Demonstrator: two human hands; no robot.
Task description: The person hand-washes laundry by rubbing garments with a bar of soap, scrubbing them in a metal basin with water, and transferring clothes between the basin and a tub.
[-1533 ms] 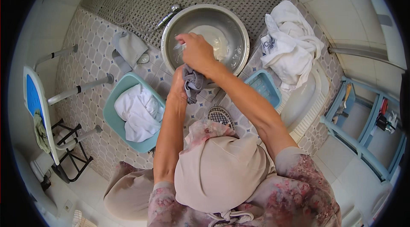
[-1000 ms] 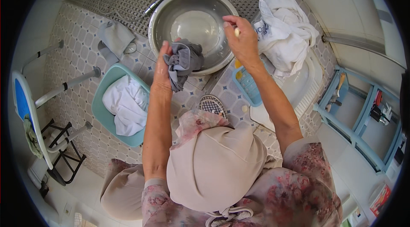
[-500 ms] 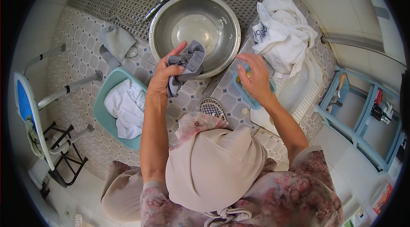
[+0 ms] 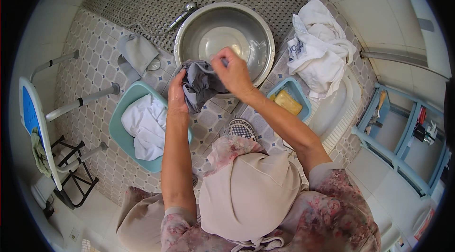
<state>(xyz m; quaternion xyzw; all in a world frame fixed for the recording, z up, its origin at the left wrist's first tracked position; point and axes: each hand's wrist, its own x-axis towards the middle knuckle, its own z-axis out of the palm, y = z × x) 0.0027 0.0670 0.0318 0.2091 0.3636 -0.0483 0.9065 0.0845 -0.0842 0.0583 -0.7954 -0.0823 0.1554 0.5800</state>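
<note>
Teal is the tub (image 4: 124,133) at the left, where white laundry (image 4: 144,128) is piled. Beside it, a grey cloth (image 4: 201,83) is clutched by the left hand (image 4: 177,94) at the steel basin's (image 4: 265,43) near rim. The right hand (image 4: 232,74), half a second ago at the soap tray (image 4: 303,102), is now brought back and pinched on the cloth's top edge, so washing by both hands appears resumed. White towels (image 4: 320,53) are heaped at the right.

The person wears a plain beige head covering (image 4: 249,195) and a short-sleeved floral top (image 4: 332,214) in pinks and greys. Both forearms are bare. Beige trousers (image 4: 140,216) show at the near left, and a checked shoe (image 4: 241,128) peeks out beyond the head.
</note>
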